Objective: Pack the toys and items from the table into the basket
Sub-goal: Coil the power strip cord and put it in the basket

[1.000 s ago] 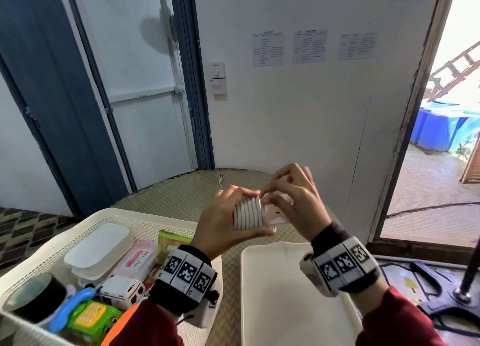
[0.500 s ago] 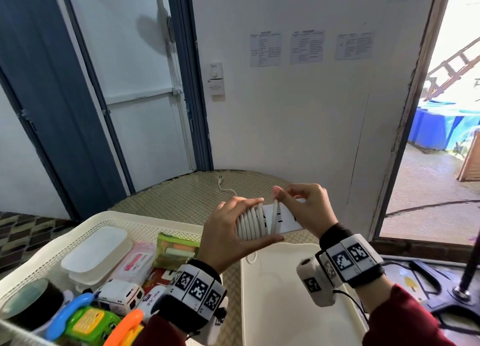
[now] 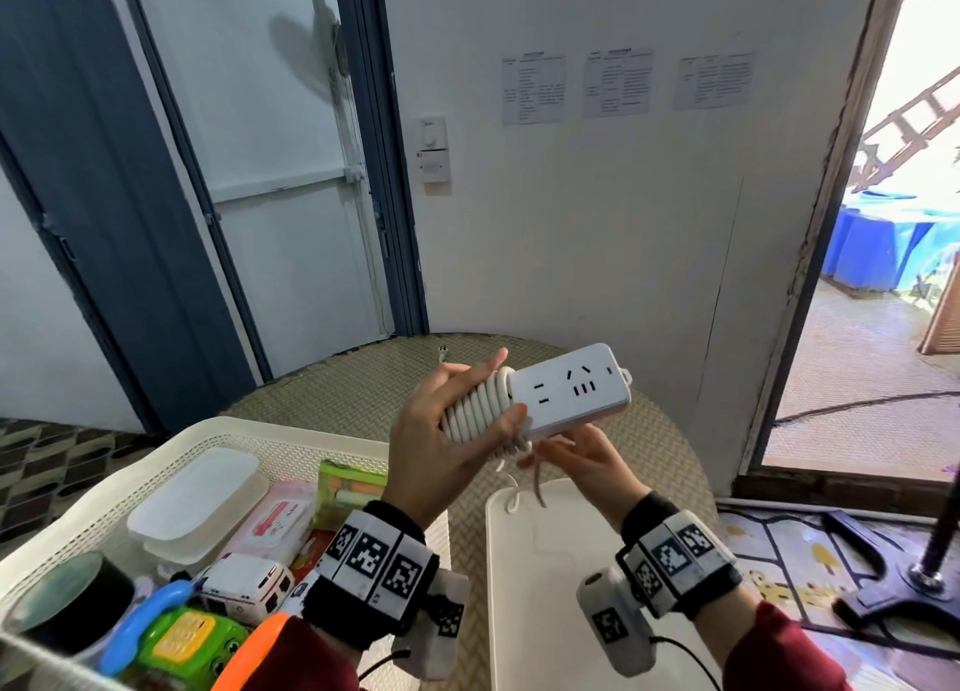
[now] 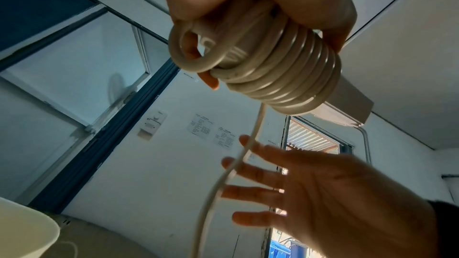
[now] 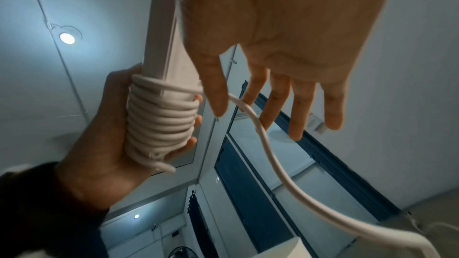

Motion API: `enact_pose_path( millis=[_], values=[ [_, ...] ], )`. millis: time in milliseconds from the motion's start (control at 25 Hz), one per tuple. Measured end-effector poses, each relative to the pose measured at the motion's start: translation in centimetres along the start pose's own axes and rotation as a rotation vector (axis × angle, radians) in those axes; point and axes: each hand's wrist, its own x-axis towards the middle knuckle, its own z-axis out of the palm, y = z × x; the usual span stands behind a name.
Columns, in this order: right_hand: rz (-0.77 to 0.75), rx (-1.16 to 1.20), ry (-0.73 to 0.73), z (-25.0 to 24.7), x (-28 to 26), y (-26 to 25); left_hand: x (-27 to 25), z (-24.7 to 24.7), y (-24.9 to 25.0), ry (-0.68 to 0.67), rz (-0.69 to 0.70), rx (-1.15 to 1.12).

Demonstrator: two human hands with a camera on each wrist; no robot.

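Observation:
A white power strip [image 3: 569, 389] is held up over the table, socket face up. Its cord [image 3: 478, 404] is wound in several turns round its left end. My left hand [image 3: 447, 430] grips that wound end, thumb in front; the left wrist view shows the coil [image 4: 273, 77] in its fingers. My right hand [image 3: 571, 454] lies just under the strip, palm up, fingers straight and spread. The loose tail of the cord [image 5: 273, 160] runs between its thumb and fingers and hangs down. The white basket [image 3: 156, 462] stands at lower left.
The basket holds a white lidded box [image 3: 197, 503], a wipes pack [image 3: 275, 524], a green packet [image 3: 350, 488], a toy van [image 3: 244, 586], a green toy phone [image 3: 182, 643] and a black roll [image 3: 67, 602]. A white tray [image 3: 545, 612] lies on the round woven table [image 3: 337, 404].
The strip has turned socket face up. My right hand has let go of the cord turn above the strip and dropped beneath it, fingers spread. My left hand keeps its grip.

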Motion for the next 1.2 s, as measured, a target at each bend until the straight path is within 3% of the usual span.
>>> enact_pose_path(
  millis=[80, 160, 360, 480, 600, 680, 760, 880, 1040, 1120, 1200],
  values=[
    [0.051, 0.082, 0.093, 0.0, -0.4, 0.5, 0.0, -0.6, -0.8, 0.042, -0.009, 0.040],
    [0.039, -0.004, 0.130, -0.2, -1.1, 0.7, -0.1, -1.2, -1.5, 0.101, -0.057, 0.018],
    [-0.382, -0.626, 0.027, 0.3, -3.1, 0.4, -0.1, -2.1, -3.7, 0.347, -0.030, 0.181],
    [-0.594, -0.764, -0.035, 1.6, -3.1, -1.3, -0.5, -1.6, -4.1, 0.342, 0.102, 0.375],
    [-0.764, -0.914, 0.070, 2.6, -1.9, -3.8, -0.9, -1.1, -3.7, 0.294, 0.174, 0.384],
    [-0.743, -0.982, 0.233, 2.3, -0.7, -5.1, -1.3, -0.7, -3.0, 0.230, 0.197, 0.363],
    [-0.624, -1.016, 0.323, 1.6, 0.3, -5.4, -1.9, -0.1, -2.2, 0.181, 0.202, 0.325],
    [-0.426, -0.786, 0.172, 0.4, 1.3, -5.2, -2.2, 0.1, -1.3, 0.166, 0.169, 0.303],
    [-0.476, -0.593, 0.245, -0.2, 1.5, -4.3, -2.2, -0.4, -0.9, -0.049, 0.125, 0.335],
    [-0.512, -0.585, 0.297, -0.1, 1.3, -3.7, -1.9, -0.6, -0.9, -0.157, 0.188, 0.511],
    [-0.524, -0.557, 0.323, 0.2, 1.1, -3.5, -1.6, -0.3, -0.9, -0.181, 0.263, 0.677]
  ],
)
